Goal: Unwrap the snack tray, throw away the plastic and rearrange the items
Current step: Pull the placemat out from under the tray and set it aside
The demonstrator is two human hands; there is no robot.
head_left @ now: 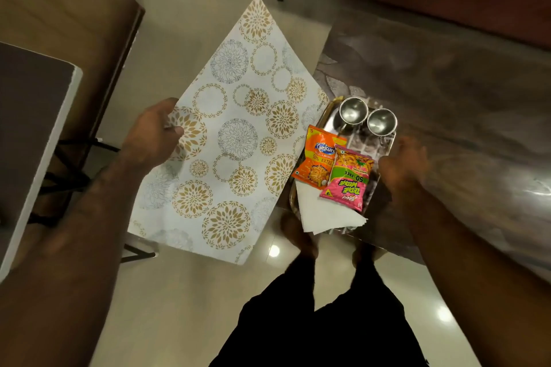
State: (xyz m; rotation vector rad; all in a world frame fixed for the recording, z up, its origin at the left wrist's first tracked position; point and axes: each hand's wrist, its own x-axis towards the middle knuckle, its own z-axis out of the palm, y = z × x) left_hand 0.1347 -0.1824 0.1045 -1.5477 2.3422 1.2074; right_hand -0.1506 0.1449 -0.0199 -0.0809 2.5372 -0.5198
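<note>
Left hand (155, 131) gripping patterned sheet (238, 128) | right hand (402, 167) blurred — grip unclear | tray (384, 188): packets reading "Kurkure" (317, 158) — "Tedhe Medhe" (348, 179)

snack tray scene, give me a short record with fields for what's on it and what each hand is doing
tray: at the table corner
cups: two steel cups at the far end
packets: orange packet, pink packet partly over it
napkin: white, under the packets, overhanging the near edge
left hand: gripping the patterned sheet held off the tray
right hand: blurred, at the tray's right edge
</note>
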